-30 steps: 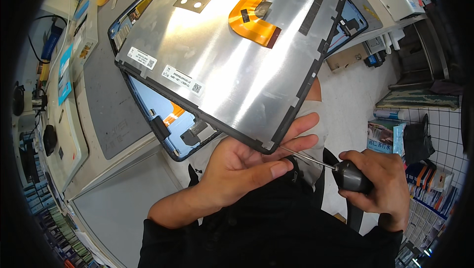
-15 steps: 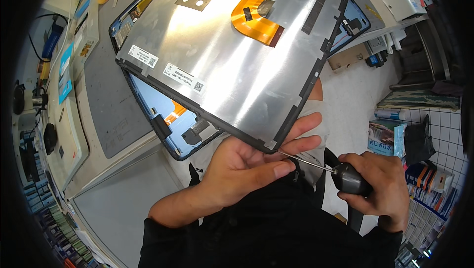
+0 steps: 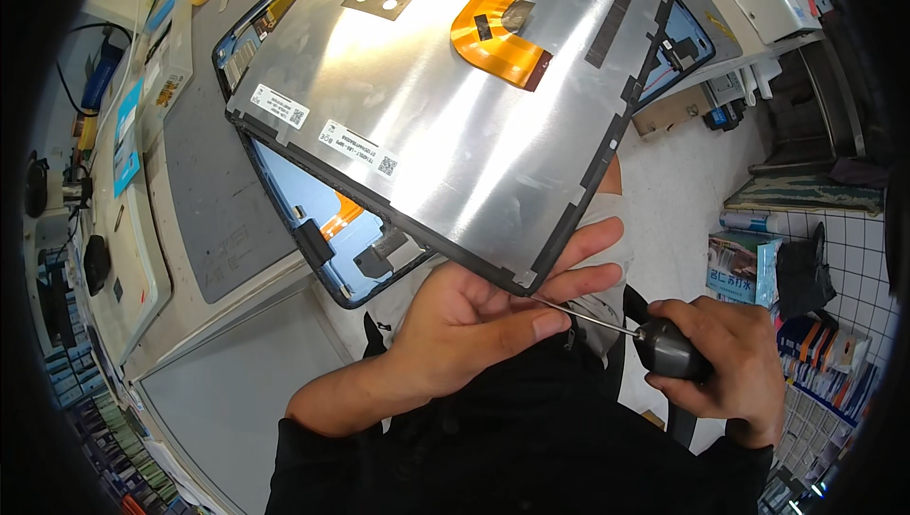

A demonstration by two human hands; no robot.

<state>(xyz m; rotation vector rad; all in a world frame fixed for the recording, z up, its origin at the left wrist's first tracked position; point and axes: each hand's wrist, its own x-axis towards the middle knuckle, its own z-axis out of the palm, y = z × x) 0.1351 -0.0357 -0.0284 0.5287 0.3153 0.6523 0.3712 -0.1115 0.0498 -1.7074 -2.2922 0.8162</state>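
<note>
Sleeves (image 3: 327, 468) of black cloth lie along the lower edge of the view. The right hand (image 3: 728, 354) is closed around the dark, rounded handle of a tool (image 3: 671, 349), whose thin metal shaft slants up and left across the gap between the hands. The left hand (image 3: 464, 316) is half open, palm up, under the near corner of a flat silver panel (image 3: 445, 183); its thumb stands apart from the panel, and two fingertips show past the right edge. The shaft's tip ends at that corner, though whether it touches cannot be told.

Dark strips line the panel's edges, and a curved orange ribbon cable (image 3: 488, 45) lies on its metal face. Beneath it, at an angle, is a blue casing (image 3: 294, 183) with a black rim, whose corners stick out at left and upper right. Its near corner juts beyond the front edge of a desk (image 3: 213, 319), where a grey mat (image 3: 223, 202) spreads leftward. Room beside the right hand runs up along pale floor (image 3: 682, 188), bounded by a blue package (image 3: 744, 264). Farther up, a cardboard box (image 3: 671, 112) stands near the casing's right corner.
</note>
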